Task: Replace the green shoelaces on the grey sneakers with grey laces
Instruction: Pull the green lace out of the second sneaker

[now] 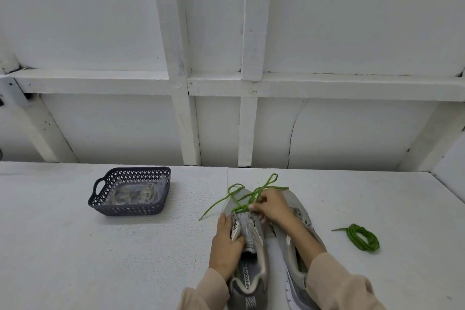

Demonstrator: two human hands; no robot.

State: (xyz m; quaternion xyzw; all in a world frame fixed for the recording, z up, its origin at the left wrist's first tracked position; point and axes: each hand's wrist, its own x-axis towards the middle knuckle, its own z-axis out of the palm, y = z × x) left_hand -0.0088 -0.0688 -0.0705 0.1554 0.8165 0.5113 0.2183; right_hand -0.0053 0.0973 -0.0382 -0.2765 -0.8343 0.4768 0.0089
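Note:
Two grey sneakers stand side by side on the white table, toes pointing away from me. The left sneaker (pixel 247 229) carries a green lace (pixel 241 195) only at its lowest eyelets, with loose ends spread over the toe and table. My left hand (pixel 226 244) grips that shoe's left side by the eyelets. My right hand (pixel 270 205) pinches the green lace near the toe. The right sneaker (pixel 299 221) has no lace and lies partly under my right forearm. Grey laces (pixel 136 194) in clear wrapping lie in a dark basket (pixel 125 209).
A coiled green lace (pixel 362 236) lies on the table to the right of the shoes. The dark basket sits at the left, near the table's back edge. A white panelled wall rises behind the table.

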